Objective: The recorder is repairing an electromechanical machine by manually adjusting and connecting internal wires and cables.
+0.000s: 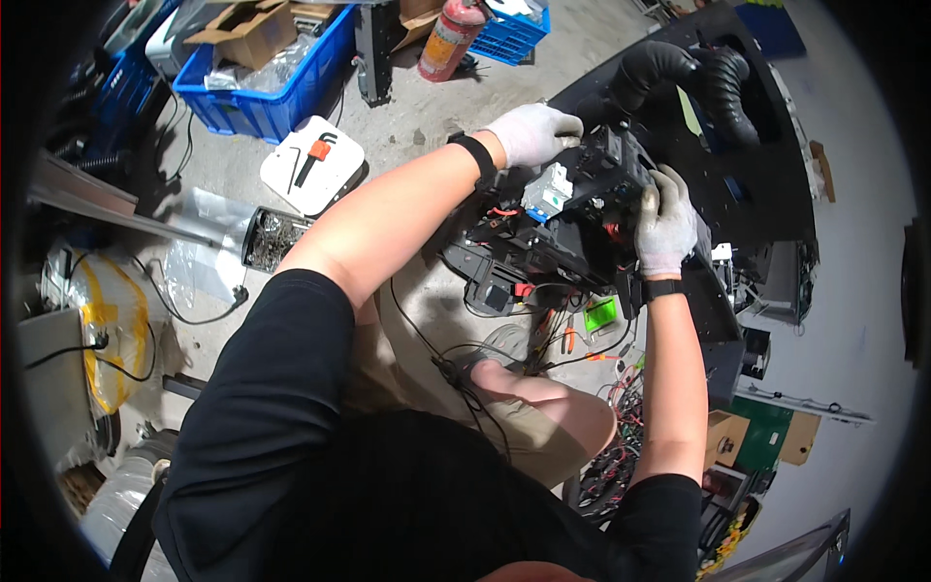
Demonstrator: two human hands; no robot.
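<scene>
A black machine assembly point(572, 247) with wires and brackets stands in front of me. My left hand point(531, 134), in a pale work glove, curls its fingers over the far left edge of it. On the right side, my right hand point(665, 225), also gloved, grips the upper part with thumb and fingers bent; what lies under the fingertips is hidden. Between the hands sits a small white block with blue at its base point(549, 192). A black frame part point(626, 160) rises beside the right fingers.
A large black panel with a ribbed hose point(727, 92) stands beyond the assembly. Cables point(441, 364), orange-handled pliers point(569, 339) and a green box point(600, 313) lie below. Leftward are a white stool with tools point(339, 179), a screw tray point(264, 239), a blue crate point(242, 112) and a fire extinguisher point(449, 44).
</scene>
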